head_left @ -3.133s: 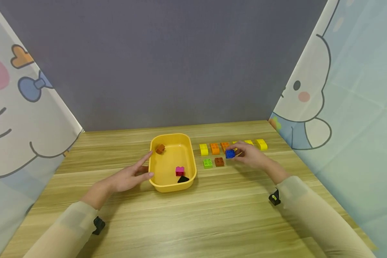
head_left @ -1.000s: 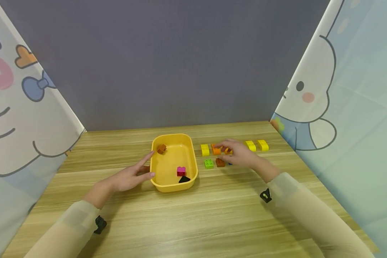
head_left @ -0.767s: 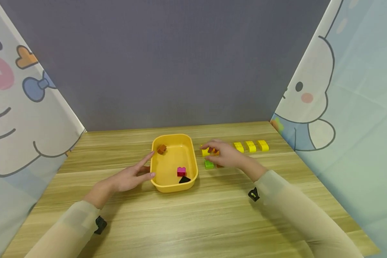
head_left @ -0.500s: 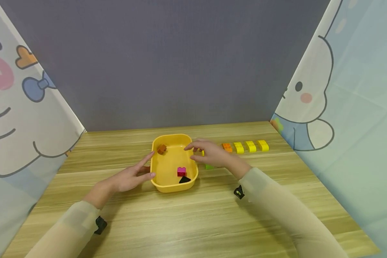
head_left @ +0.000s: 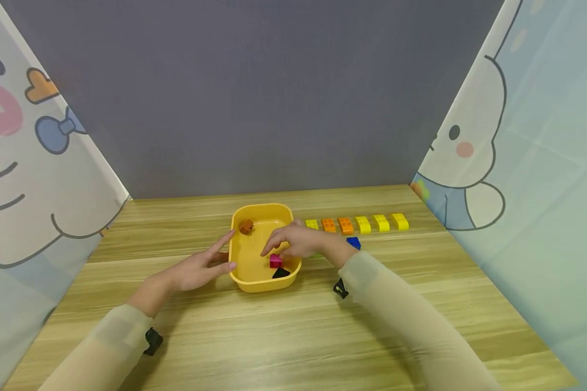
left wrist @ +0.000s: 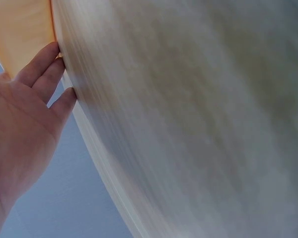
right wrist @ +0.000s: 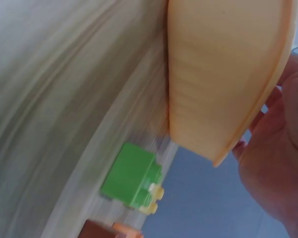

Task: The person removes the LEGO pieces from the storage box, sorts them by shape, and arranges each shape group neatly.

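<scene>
A yellow tray (head_left: 247,282) holds a pink brick (head_left: 275,261), a black piece (head_left: 281,273) and a brown brick (head_left: 246,226). With fingers spread, my left hand (head_left: 193,270) touches the tray's left rim; in the left wrist view its fingertips lie along the edge of the tray (left wrist: 27,25). My right hand (head_left: 297,240) reaches over the right rim, fingers bent loosely downward just above the pink brick. No thing shows between its fingers, and whether they touch the brick I cannot tell. In the right wrist view the tray wall (right wrist: 223,79) hides the fingertips.
Behind my right hand runs a row of yellow and orange bricks (head_left: 345,226). A blue brick (head_left: 354,243) sits in front of it. A green brick (right wrist: 129,173) and a brown brick (right wrist: 95,230) stand beside the tray, mostly covered by my right arm in the head view.
My right hand has set the blue brick down beside the brown brick, then moved left over the bricks and into the space above the tray. My left hand stays at the rim.
</scene>
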A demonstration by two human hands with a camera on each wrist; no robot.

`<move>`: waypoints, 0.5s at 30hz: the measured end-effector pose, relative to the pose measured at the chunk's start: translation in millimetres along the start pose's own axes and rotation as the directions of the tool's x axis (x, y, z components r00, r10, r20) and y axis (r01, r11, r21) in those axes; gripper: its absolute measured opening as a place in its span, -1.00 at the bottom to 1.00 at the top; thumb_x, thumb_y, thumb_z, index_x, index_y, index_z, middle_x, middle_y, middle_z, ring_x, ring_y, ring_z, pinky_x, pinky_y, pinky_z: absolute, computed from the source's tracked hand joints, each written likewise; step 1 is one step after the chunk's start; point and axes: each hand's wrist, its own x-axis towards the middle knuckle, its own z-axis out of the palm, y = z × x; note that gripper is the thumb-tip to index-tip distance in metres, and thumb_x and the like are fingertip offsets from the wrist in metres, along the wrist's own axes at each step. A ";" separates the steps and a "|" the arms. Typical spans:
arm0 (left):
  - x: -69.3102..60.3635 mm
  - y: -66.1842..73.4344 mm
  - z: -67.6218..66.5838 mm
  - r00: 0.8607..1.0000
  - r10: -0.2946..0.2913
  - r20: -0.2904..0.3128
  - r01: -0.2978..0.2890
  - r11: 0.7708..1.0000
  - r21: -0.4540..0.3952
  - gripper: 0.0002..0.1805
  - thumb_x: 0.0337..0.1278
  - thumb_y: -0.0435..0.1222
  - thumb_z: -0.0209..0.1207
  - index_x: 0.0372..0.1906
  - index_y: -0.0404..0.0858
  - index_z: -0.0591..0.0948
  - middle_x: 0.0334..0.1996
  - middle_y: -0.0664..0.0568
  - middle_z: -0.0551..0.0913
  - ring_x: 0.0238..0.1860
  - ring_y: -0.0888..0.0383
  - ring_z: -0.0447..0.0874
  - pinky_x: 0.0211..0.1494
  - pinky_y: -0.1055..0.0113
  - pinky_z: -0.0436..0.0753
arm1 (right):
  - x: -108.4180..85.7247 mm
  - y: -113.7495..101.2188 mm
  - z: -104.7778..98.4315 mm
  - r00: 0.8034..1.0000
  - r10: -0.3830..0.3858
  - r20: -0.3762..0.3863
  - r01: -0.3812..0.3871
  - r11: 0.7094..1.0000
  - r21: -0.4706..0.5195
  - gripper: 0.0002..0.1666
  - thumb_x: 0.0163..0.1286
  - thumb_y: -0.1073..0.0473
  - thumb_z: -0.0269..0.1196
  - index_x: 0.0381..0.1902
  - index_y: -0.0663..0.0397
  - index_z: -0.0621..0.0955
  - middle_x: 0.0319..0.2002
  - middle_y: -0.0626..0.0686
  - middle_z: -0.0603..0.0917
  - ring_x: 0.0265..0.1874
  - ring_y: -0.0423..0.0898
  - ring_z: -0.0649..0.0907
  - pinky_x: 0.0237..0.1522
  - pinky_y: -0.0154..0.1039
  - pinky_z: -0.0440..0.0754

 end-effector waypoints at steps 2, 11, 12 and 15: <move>0.2 0.4 0.1 1.000 0.006 0.002 -0.006 1.000 0.008 0.00 0.63 0.30 0.05 0.83 0.27 -0.26 0.61 -0.28 0.45 0.60 -0.38 0.44 0.58 -0.48 0.38 | 3.6 -2.8 -0.1 0.999 0.026 0.022 -0.025 0.999 -0.027 -0.57 0.61 0.26 0.33 0.27 -0.31 0.80 0.28 -0.21 0.77 0.30 -0.15 0.67 0.57 0.21 0.09; -0.3 1.5 0.3 1.000 0.026 -0.003 -0.026 1.000 -0.003 -0.01 0.65 0.26 0.07 0.84 0.22 -0.22 0.58 -0.31 0.49 0.58 -0.33 0.48 0.59 -0.44 0.39 | 12.3 -4.1 -0.5 0.997 0.019 0.074 -0.024 0.997 0.070 -0.65 0.66 0.18 0.31 0.30 -0.16 0.79 0.32 -0.13 0.77 0.20 -0.15 0.74 0.37 -0.11 0.68; -0.4 1.8 0.2 1.000 0.025 -0.002 -0.025 1.000 -0.002 -0.01 0.65 0.27 0.07 0.84 0.23 -0.22 0.59 -0.30 0.49 0.58 -0.33 0.49 0.59 -0.44 0.40 | 11.7 -3.1 -1.1 0.996 0.024 0.085 -0.032 0.995 0.092 -0.62 0.64 0.23 0.31 0.30 -0.15 0.78 0.33 -0.13 0.77 0.23 -0.13 0.73 0.40 -0.09 0.67; -0.7 2.5 -0.3 1.000 0.022 -0.005 -0.022 1.000 0.004 -0.01 0.65 0.27 0.07 0.84 0.24 -0.22 0.59 -0.30 0.49 0.58 -0.34 0.48 0.58 -0.45 0.39 | 9.6 -1.8 -2.7 0.990 0.062 0.126 -0.074 0.993 0.097 -0.49 0.57 0.36 0.29 0.32 -0.23 0.78 0.35 -0.15 0.75 0.33 -0.07 0.68 0.50 -0.01 0.60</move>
